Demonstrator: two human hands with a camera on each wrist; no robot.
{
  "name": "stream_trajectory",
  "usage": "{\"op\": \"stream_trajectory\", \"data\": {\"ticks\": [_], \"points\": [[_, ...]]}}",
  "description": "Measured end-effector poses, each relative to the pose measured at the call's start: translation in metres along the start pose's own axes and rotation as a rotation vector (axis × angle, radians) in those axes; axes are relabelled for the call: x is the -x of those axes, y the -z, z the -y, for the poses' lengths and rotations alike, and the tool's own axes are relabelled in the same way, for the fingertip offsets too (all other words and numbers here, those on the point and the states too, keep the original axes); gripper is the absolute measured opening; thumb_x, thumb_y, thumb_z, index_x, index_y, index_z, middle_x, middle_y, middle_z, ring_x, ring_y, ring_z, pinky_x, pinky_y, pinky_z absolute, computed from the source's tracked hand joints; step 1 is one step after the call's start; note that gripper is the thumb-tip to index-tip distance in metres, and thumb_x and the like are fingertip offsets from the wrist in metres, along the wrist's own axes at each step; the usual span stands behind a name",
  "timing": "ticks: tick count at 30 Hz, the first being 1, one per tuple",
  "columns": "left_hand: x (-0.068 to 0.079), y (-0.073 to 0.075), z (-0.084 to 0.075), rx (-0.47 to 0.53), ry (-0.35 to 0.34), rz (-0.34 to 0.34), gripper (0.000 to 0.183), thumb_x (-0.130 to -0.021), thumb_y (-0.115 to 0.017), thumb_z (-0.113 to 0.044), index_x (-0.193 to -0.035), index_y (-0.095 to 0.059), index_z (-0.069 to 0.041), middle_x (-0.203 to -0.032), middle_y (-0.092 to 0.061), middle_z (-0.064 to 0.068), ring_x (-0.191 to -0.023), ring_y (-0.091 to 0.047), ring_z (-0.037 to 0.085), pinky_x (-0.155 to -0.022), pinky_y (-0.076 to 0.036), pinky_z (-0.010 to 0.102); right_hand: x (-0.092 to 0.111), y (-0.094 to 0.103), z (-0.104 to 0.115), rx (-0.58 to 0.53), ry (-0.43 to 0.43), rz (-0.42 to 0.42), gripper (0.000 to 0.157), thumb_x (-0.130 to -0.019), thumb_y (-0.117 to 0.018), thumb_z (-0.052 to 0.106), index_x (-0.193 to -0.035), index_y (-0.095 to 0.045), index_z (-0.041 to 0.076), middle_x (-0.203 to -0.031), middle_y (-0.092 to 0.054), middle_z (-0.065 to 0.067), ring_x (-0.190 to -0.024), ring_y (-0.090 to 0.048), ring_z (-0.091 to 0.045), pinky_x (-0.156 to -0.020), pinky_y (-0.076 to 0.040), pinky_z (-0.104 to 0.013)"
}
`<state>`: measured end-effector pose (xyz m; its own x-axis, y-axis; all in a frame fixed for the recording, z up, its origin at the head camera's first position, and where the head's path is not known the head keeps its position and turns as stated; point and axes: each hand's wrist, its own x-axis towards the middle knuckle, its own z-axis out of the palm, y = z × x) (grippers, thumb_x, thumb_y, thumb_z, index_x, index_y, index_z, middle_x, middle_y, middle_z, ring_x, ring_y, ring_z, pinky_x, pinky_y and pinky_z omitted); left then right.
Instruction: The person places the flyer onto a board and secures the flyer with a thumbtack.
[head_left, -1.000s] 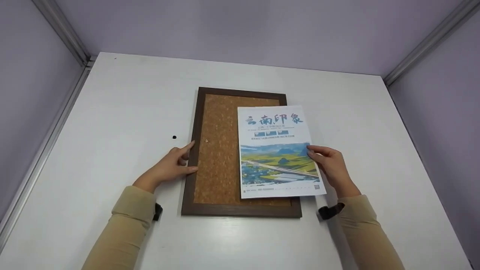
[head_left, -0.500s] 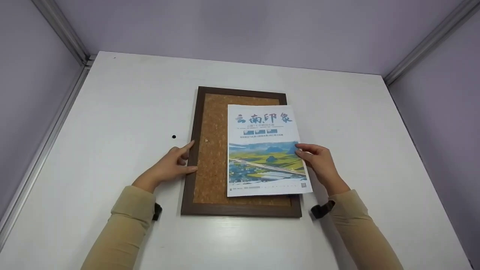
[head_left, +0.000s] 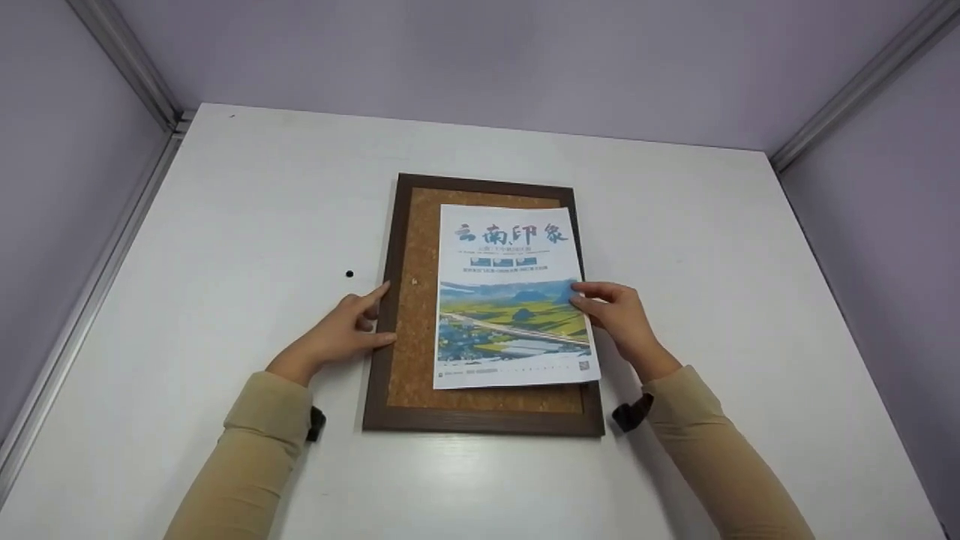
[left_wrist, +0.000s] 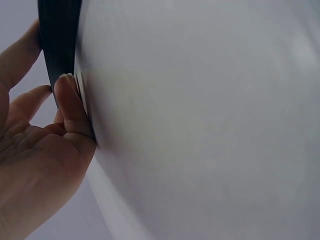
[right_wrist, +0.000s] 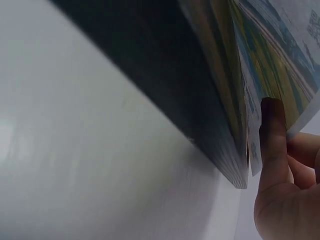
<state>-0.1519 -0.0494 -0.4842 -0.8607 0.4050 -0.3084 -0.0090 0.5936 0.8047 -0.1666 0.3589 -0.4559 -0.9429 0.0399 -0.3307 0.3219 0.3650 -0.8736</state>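
Observation:
A cork board [head_left: 413,360] with a dark brown frame lies on the white table. Above it, overlapping its right part, is a printed poster [head_left: 510,330] with Chinese lettering and a landscape of fields. My right hand [head_left: 619,315] pinches the poster's right edge between thumb and fingers. In the right wrist view the poster [right_wrist: 272,65] stands slightly apart from the board's side [right_wrist: 165,80]. On the left, my left hand [head_left: 337,334] holds the board's left frame edge, with thumb and index finger on it. The left wrist view shows curled fingertips [left_wrist: 70,102] against the dark frame [left_wrist: 59,45].
A small black round object [head_left: 349,274] lies on the white table [head_left: 255,225], left of the board. Pale lilac walls [head_left: 480,67] with metal corner posts [head_left: 124,67] enclose the table at the back and sides. Each wrist wears a black strap piece [head_left: 632,414].
My right hand has moved left with the poster, sliding it from beyond the board's right edge to lie mostly over the cork. The left hand and the board have stayed put.

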Motion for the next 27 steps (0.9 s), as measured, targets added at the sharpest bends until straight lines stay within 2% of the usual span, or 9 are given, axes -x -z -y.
{"op": "stream_trajectory", "data": {"ticks": [8, 13, 22, 27], "points": [[0.0, -0.005, -0.004, 0.021, -0.004, 0.007, 0.084, -0.096, -0.067, -0.024, -0.159, -0.014, -0.007, -0.125, -0.042, 0.026, -0.115, -0.05, 0.038, -0.102, -0.04, 0.054, -0.002, -0.005, 0.005, 0.037, 0.032, 0.003, 0.037, -0.095, -0.066, 0.013, -0.128, -0.064, -0.003, -0.128, -0.056, -0.02, -0.093, -0.063, -0.011, -0.077, -0.055, -0.019], [0.001, -0.008, -0.006, 0.026, 0.011, 0.001, 0.084, -0.095, -0.068, -0.024, -0.159, -0.015, -0.008, -0.126, -0.043, 0.027, -0.115, -0.05, 0.037, -0.1, -0.041, 0.053, -0.002, -0.009, 0.006, 0.048, 0.03, 0.021, 0.037, -0.094, -0.067, 0.014, -0.127, -0.064, -0.004, -0.127, -0.058, -0.022, -0.095, -0.061, -0.013, -0.078, -0.054, -0.018], [-0.002, -0.014, -0.009, 0.045, 0.005, 0.005, 0.084, -0.095, -0.068, -0.026, -0.159, -0.016, -0.008, -0.128, -0.043, 0.028, -0.117, -0.05, 0.039, -0.101, -0.041, 0.054, -0.002, -0.003, 0.008, 0.18, 0.047, 0.058, 0.036, -0.095, -0.066, 0.011, -0.129, -0.064, -0.002, -0.127, -0.06, -0.022, -0.098, -0.059, -0.019, -0.076, -0.054, -0.02], [-0.003, -0.017, -0.012, 0.05, 0.01, 0.005, 0.084, -0.096, -0.068, -0.026, -0.159, -0.016, -0.009, -0.128, -0.043, 0.027, -0.118, -0.051, 0.039, -0.101, -0.042, 0.054, -0.002, 0.002, 0.01, 0.25, 0.058, 0.057, 0.035, -0.095, -0.066, 0.012, -0.128, -0.065, 0.0, -0.12, -0.063, -0.021, -0.092, -0.06, -0.019, -0.07, -0.053, -0.022]]}}
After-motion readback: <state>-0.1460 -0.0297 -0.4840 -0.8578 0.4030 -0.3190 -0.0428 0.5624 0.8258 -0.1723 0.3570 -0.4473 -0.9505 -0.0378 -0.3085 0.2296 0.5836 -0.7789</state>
